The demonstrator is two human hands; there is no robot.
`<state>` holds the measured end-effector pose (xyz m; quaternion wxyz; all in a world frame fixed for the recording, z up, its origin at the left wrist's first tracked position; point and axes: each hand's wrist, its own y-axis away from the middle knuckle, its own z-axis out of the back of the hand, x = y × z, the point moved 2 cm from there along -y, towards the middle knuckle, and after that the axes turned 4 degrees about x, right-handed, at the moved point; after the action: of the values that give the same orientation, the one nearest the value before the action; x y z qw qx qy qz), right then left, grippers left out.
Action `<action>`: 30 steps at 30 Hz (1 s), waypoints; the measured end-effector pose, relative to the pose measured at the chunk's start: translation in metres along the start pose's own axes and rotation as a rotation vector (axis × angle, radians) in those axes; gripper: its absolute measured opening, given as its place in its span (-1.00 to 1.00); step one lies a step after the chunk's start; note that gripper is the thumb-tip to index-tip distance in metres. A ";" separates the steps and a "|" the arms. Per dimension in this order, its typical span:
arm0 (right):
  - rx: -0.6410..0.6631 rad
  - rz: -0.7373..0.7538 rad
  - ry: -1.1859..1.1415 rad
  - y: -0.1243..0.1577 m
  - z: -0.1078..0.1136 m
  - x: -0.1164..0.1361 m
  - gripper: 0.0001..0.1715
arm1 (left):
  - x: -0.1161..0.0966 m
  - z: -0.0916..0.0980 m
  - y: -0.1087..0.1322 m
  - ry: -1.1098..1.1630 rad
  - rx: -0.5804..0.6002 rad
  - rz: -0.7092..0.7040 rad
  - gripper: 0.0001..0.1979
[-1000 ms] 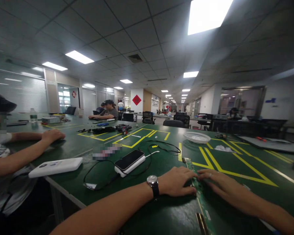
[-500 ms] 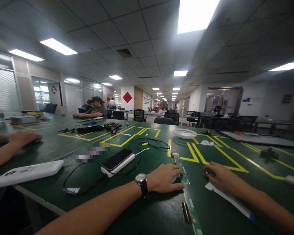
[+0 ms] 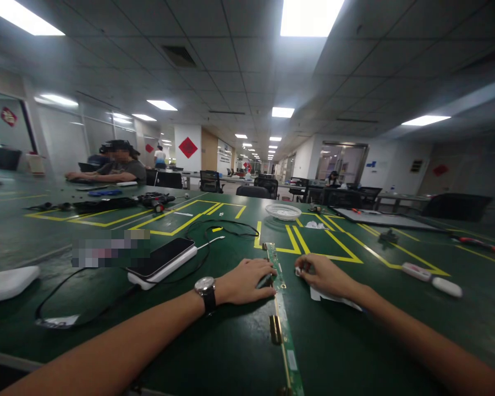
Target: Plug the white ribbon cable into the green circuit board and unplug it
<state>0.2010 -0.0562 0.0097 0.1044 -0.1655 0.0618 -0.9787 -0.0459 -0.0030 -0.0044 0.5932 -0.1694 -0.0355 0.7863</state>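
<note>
A long narrow green circuit board strip (image 3: 281, 313) lies on the green table (image 3: 231, 352), running from the front edge away from me. My left hand (image 3: 247, 281), with a watch on its wrist, rests flat on the table with its fingertips against the strip's left side. My right hand (image 3: 324, 275) is curled just right of the strip, its fingers pinched on something small and pale that I cannot make out. A white paper-like strip (image 3: 328, 297) lies under that hand.
A phone on a white power bank (image 3: 161, 260) with black cables (image 3: 226, 228) lies to the left. A white device (image 3: 6, 281) sits far left. A white basket (image 3: 283, 211), a white-and-red tool (image 3: 431, 277) and yellow floor-tape lines are farther off. Another person (image 3: 117, 168) sits at the far left.
My view has swung right. My right hand left the strip and curled into a pinch beside it. My left hand stayed against the strip.
</note>
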 end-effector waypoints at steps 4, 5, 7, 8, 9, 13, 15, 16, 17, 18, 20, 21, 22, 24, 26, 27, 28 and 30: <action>-0.047 0.059 -0.017 -0.010 -0.011 0.013 -0.80 | -0.001 0.001 0.000 0.020 0.022 0.005 -0.57; -0.058 0.063 -0.013 -0.012 -0.012 0.015 -0.81 | -0.001 0.001 0.000 0.025 0.025 0.004 -0.56; -0.074 0.058 -0.006 -0.015 -0.015 0.016 -0.82 | 0.000 0.002 0.000 0.030 0.029 0.000 -0.56; -0.078 0.054 -0.005 -0.016 -0.015 0.017 -0.82 | 0.000 0.001 0.000 0.029 0.030 -0.003 -0.56; -0.081 0.051 -0.006 -0.016 -0.016 0.017 -0.83 | 0.000 0.001 0.000 0.028 0.033 -0.006 -0.56; -0.080 0.072 -0.033 -0.014 -0.016 0.017 -0.84 | 0.000 0.000 -0.001 0.030 0.041 -0.015 -0.57; -0.081 0.095 -0.057 -0.014 -0.016 0.017 -0.84 | -0.001 0.001 -0.001 0.034 0.042 -0.014 -0.58; -0.082 0.105 -0.065 -0.014 -0.016 0.018 -0.84 | -0.001 0.001 -0.001 0.036 0.041 -0.013 -0.58; -0.083 0.111 -0.067 -0.014 -0.016 0.018 -0.84 | -0.001 0.001 -0.001 0.036 0.040 -0.012 -0.58; -0.084 0.113 -0.065 -0.015 -0.016 0.018 -0.85 | -0.002 0.001 -0.001 0.036 0.040 -0.011 -0.58; -0.083 0.114 -0.052 -0.016 -0.017 0.018 -0.85 | -0.002 0.002 -0.002 0.035 0.039 -0.011 -0.58; -0.084 0.117 -0.045 -0.017 -0.017 0.018 -0.86 | -0.002 0.002 -0.002 0.034 0.040 -0.012 -0.58; -0.087 0.123 -0.040 -0.017 -0.018 0.018 -0.86 | -0.001 0.002 -0.002 0.033 0.042 -0.014 -0.58; -0.091 0.141 -0.035 -0.018 -0.018 0.017 -0.86 | -0.001 0.001 -0.003 0.032 0.046 -0.020 -0.58; -0.098 0.157 -0.026 -0.018 -0.019 0.016 -0.86 | 0.000 0.001 -0.003 0.034 0.048 -0.024 -0.59; -0.102 0.162 -0.018 -0.018 -0.020 0.016 -0.86 | 0.001 0.001 -0.003 0.036 0.048 -0.024 -0.59; -0.107 0.167 -0.010 -0.018 -0.020 0.015 -0.86 | 0.001 0.001 -0.003 0.038 0.048 -0.024 -0.59; -0.115 0.177 0.000 -0.019 -0.021 0.015 -0.85 | 0.001 0.001 -0.003 0.044 0.050 -0.022 -0.59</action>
<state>0.1770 -0.0397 -0.0022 0.1807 -0.1651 0.1324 -0.9605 -0.0439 -0.0008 -0.0030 0.6065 -0.1715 -0.0047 0.7764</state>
